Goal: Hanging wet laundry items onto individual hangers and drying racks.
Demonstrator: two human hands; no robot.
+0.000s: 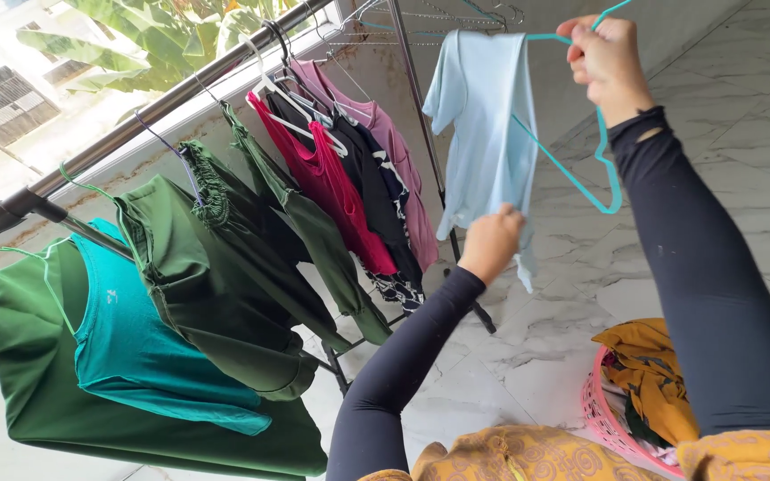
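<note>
My right hand (610, 55) is raised at the top right, gripping a teal plastic hanger (581, 174). A pale blue shirt (485, 125) is draped over that hanger and hangs down in front of me. Lower down, my left hand (490, 242) is closed on the shirt's lower edge. Both arms wear dark long sleeves. The hanger's hook is hidden in my right fist.
A metal clothes rack (149, 109) runs from the left to the top centre. On it hang green garments (225, 258), a teal top (140, 347), a red one (331, 187), a black one and a pink one. A pink laundry basket (612, 428) with clothes sits on the marble floor (759, 98) at lower right.
</note>
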